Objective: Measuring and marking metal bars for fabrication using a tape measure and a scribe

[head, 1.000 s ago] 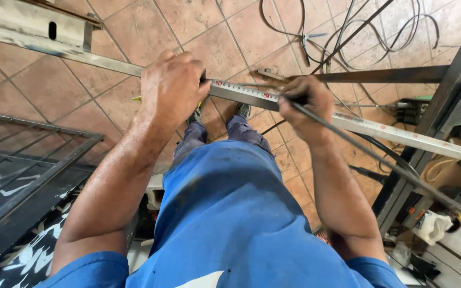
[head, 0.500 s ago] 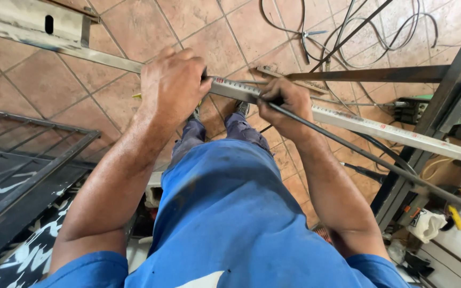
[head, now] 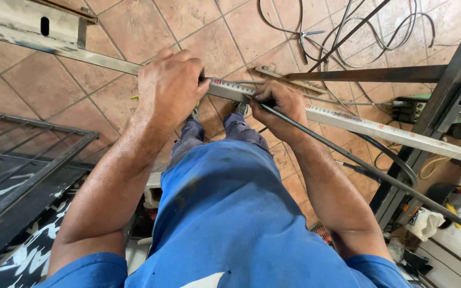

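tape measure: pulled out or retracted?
Pulled out: the tape measure blade lies flat along the metal bar, under the left hand and right hand.

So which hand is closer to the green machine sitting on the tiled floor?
Right. The right hand grips a thin dark rod on the metal bar, nearer the green machine. The left hand is farther away.

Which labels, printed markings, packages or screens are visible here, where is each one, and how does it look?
Measuring tape: lies along the metal bar between left hand and right hand, running right; pale strip, black and red marks.
Green machine: far right on the floor; any label too blurred.
No screens or packages.
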